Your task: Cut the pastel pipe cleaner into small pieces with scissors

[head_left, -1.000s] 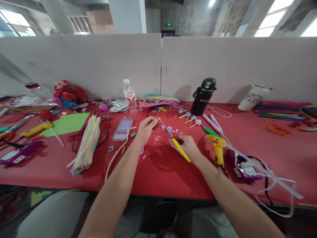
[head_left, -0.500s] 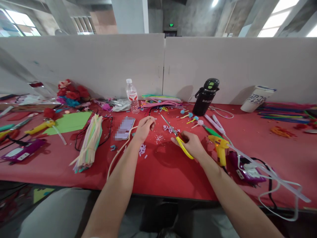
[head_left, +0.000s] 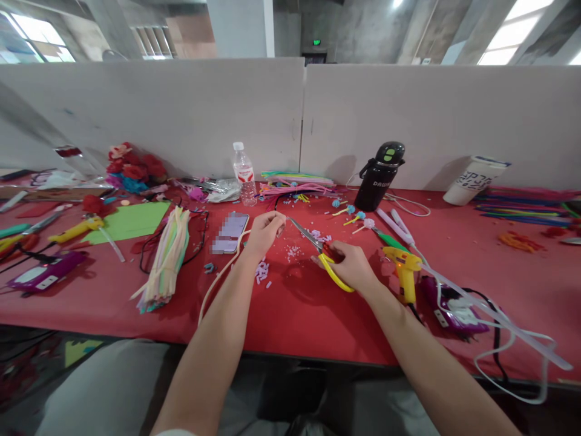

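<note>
My left hand [head_left: 267,233] is closed in a pinch over the middle of the table. A small pale piece seems to be between its fingertips, mostly hidden. My right hand [head_left: 347,263] grips yellow-handled scissors [head_left: 334,272], their blades [head_left: 306,233] pointing up and left. The blade tips are by the left fingertips. A cream strand [head_left: 218,281] runs beside my left forearm up to that hand; I cannot tell whether it is held. Lilac cut pieces [head_left: 262,271] lie by my left forearm, more lilac pieces [head_left: 321,235] behind the blades, and tiny pale trimmings [head_left: 293,252] between my hands.
At left are a bundle of pastel pipe cleaners [head_left: 167,260], a phone [head_left: 236,227] and green paper [head_left: 131,221]. A water bottle [head_left: 245,175] and black flask [head_left: 380,178] stand behind. A yellow glue gun [head_left: 403,266] and purple power box [head_left: 454,315] sit right of my hand.
The scissors have moved slightly left and their tips are now at my left fingertips. The left hand stays pinched in nearly the same place. The view has shifted slightly.
</note>
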`<state>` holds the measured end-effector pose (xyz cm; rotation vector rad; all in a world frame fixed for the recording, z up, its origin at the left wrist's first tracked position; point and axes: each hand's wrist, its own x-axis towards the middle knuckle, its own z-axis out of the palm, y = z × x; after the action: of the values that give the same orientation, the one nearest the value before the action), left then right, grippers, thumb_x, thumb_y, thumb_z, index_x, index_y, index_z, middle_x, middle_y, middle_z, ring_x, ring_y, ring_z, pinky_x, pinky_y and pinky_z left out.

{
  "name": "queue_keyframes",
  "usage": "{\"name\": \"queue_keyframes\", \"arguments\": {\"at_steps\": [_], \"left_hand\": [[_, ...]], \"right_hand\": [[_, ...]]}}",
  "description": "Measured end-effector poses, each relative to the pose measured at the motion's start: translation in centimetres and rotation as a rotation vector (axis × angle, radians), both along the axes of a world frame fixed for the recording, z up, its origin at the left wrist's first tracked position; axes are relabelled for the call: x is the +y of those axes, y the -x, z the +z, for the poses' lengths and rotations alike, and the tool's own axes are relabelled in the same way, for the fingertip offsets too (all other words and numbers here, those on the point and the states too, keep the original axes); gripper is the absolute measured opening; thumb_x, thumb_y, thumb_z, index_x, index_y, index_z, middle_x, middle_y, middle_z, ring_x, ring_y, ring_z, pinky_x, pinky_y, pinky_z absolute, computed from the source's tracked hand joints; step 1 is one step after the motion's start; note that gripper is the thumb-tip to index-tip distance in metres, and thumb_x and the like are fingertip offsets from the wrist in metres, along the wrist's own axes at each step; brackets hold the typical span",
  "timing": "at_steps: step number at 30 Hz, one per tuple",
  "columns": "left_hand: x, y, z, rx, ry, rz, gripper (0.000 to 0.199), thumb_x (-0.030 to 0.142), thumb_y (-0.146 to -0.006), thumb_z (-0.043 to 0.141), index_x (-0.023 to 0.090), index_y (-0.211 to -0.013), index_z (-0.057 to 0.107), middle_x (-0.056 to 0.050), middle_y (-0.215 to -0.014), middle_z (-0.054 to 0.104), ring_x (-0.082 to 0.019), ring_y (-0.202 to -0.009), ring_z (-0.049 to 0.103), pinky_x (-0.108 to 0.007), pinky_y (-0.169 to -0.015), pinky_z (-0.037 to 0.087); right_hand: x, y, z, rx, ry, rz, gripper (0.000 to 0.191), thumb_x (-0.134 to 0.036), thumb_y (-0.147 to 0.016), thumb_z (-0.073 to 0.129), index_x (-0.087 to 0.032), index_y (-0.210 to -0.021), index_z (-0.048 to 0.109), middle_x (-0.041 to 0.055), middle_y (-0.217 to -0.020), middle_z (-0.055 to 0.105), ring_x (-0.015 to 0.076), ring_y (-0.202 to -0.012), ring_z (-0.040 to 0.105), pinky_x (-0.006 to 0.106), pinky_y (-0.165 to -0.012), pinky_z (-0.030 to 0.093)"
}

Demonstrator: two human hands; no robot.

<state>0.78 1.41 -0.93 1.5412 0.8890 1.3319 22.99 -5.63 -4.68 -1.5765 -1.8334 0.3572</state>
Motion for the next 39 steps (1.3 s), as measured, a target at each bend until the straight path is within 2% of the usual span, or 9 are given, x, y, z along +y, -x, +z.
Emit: {"name": "queue_keyframes", "arguments": {"at_steps": [15,21,28,39], "left_hand": [[0.31,0.07,-0.27,0.011,0.006,0.005,0.020,0.026,-0.080,0.053,0.017,-0.063,0.052,0.002,-0.056,0.047,-0.009,-0.052,0.044,-0.022,-0.052,0.034],[0.50,0.10,-0.48,0.008,0.003,0.025,0.021,0.027,-0.081,0.051,0.017,-0.063,0.052,0.002,-0.055,0.048,-0.009,-0.052,0.045,-0.022,-0.052,0.035],[0.25,0.16,-0.24,0.040,0.006,0.029,0.023,0.028,-0.081,0.051,0.017,-0.061,0.051,0.003,-0.054,0.046,-0.009,-0.052,0.044,-0.022,-0.052,0.034],[0.42,0.13,-0.36,0.043,0.004,0.004,0.022,0.024,-0.081,0.049,0.017,-0.060,0.049,0.003,-0.053,0.045,-0.009,-0.052,0.043,-0.022,-0.052,0.033]], "right_hand": [[0.13,-0.08,-0.26,0.018,0.003,0.023,0.056,-0.065,-0.070,0.064,-0.020,-0.060,0.033,-0.0049,-0.053,0.032,0.0093,-0.052,0.027,0.024,-0.049,0.019],[-0.02,-0.03,-0.05,0.060,-0.002,0.047,0.052,-0.060,-0.071,0.066,-0.020,-0.063,0.034,-0.0055,-0.056,0.031,0.0091,-0.054,0.026,0.024,-0.049,0.020],[-0.06,0.09,0.01,0.025,0.015,0.029,0.056,-0.066,-0.068,0.065,-0.020,-0.062,0.035,-0.0050,-0.055,0.032,0.0095,-0.053,0.028,0.024,-0.048,0.020],[0.21,0.05,-0.24,0.032,0.014,0.033,0.057,-0.066,-0.069,0.064,-0.020,-0.060,0.032,-0.0050,-0.054,0.030,0.0094,-0.052,0.027,0.024,-0.047,0.018]]}}
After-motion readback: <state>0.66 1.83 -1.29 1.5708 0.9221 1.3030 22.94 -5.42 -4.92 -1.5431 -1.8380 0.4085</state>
